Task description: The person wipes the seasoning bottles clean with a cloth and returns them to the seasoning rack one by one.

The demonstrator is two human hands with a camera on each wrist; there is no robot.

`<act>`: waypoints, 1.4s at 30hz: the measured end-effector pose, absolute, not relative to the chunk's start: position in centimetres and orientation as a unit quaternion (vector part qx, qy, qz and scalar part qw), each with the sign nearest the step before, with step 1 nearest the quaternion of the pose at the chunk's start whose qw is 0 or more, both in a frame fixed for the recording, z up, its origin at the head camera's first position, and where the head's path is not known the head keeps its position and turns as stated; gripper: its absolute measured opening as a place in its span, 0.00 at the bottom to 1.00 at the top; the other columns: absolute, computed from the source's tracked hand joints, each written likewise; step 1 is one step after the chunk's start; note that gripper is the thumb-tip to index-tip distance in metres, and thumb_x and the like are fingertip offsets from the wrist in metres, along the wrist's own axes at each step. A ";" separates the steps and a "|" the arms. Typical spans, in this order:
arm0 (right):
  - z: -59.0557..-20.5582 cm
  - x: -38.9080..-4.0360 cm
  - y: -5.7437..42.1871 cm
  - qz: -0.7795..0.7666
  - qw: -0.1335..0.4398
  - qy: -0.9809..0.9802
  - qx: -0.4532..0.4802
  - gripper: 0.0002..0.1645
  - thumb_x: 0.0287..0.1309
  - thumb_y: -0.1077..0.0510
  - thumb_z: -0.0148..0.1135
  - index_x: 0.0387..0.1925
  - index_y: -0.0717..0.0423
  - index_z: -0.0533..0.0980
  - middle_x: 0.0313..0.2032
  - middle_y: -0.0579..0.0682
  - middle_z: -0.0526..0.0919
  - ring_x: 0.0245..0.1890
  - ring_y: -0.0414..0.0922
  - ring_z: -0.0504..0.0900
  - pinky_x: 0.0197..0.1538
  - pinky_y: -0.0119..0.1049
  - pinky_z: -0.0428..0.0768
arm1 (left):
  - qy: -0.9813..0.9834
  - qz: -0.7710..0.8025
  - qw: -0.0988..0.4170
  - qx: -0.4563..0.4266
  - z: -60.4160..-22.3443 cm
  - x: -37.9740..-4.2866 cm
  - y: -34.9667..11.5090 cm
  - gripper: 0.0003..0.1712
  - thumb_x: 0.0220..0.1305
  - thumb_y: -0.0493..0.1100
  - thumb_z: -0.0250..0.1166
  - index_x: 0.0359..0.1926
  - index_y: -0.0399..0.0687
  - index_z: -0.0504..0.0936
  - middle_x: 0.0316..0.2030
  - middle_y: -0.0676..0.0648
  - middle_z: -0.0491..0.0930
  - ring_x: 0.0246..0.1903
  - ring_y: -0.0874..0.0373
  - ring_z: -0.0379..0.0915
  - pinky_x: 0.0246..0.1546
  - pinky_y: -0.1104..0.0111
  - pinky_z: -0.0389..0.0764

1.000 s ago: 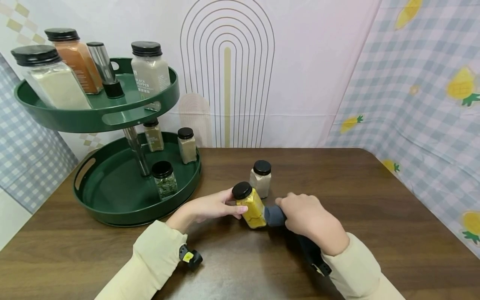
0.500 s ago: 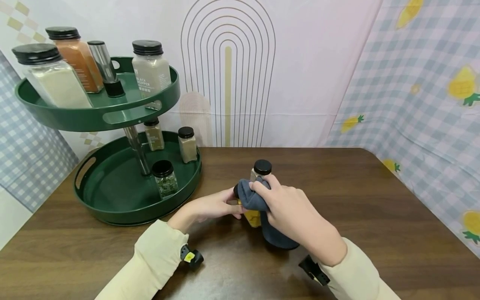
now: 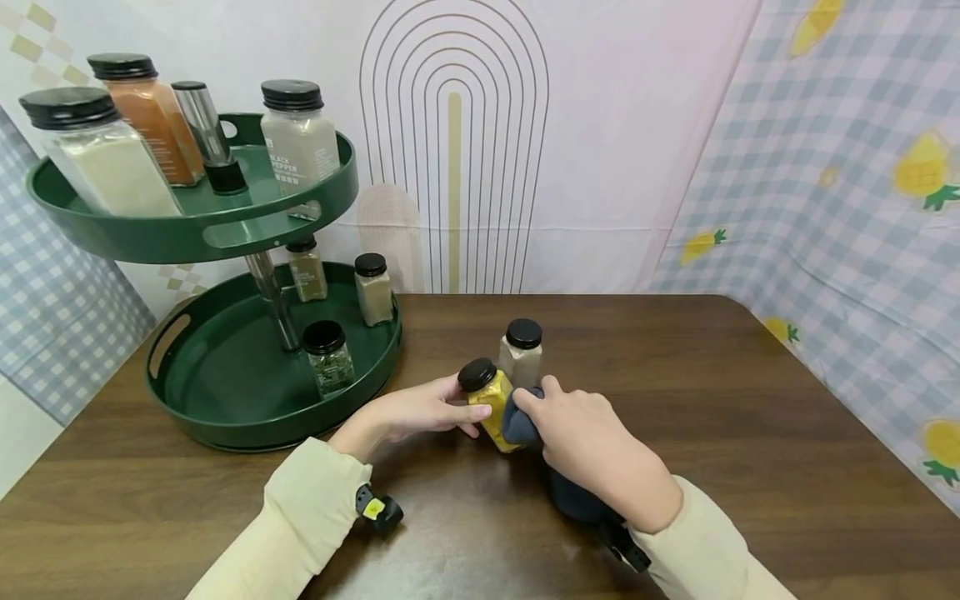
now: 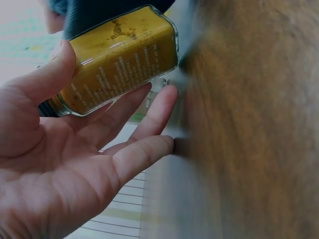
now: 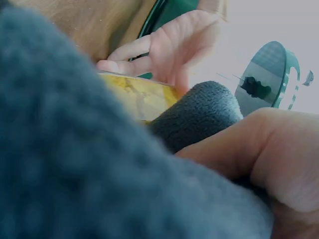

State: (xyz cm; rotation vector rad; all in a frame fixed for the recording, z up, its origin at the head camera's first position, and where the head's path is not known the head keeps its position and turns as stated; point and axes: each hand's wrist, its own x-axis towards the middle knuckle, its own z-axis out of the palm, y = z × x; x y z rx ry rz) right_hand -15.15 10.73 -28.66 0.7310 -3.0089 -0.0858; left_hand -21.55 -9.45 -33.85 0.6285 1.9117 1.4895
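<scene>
Left grip [image 3: 420, 414] pinching a yellow-powder spice jar [image 4: 124, 59], with the thumb on one side and fingers against the other, the remaining fingers spread below; the jar lies at the fingertips, tilted, its black lid [image 3: 477, 375] toward the left grip and its base pointing down and away. Contact between base and surface [image 3: 712, 400] cannot be told. Right grip [image 3: 588, 429] pinching a dark blue-grey cloth [image 3: 520, 419] between thumb and fingers; the bunched edge touches the jar on the side opposite the left grip, and the rest hangs beneath the right grip. Just beyond the two grips, a black-lidded jar of pale powder [image 3: 521, 362] stands upright on the surface. To the left of the left grip and farther back, a green two-tier tray stand [image 3: 217, 358]: its lower tier bears a jar of green herbs [image 3: 332, 367], the nearest of its jars to the left grip, and two small spice jars [image 3: 374, 298] behind; its upper tier bears a jar labelled black pepper [image 3: 300, 150], a silver-and-black cylinder [image 3: 210, 137], an orange-powder jar [image 3: 153, 125] and a large cream-powder jar [image 3: 120, 171], farthest left of the grips.
</scene>
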 end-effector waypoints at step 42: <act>-29.2 -15.5 10.6 -0.046 0.019 -0.975 0.218 0.23 0.43 0.63 0.69 0.44 0.56 0.73 0.36 0.59 0.74 0.25 0.53 0.77 0.24 0.45 0.76 | 0.702 0.593 0.350 0.181 -34.3 -21.9 -10.0 0.31 0.63 0.49 0.61 0.61 0.40 0.62 0.53 0.41 0.74 0.48 0.53 0.76 0.62 0.58 0.65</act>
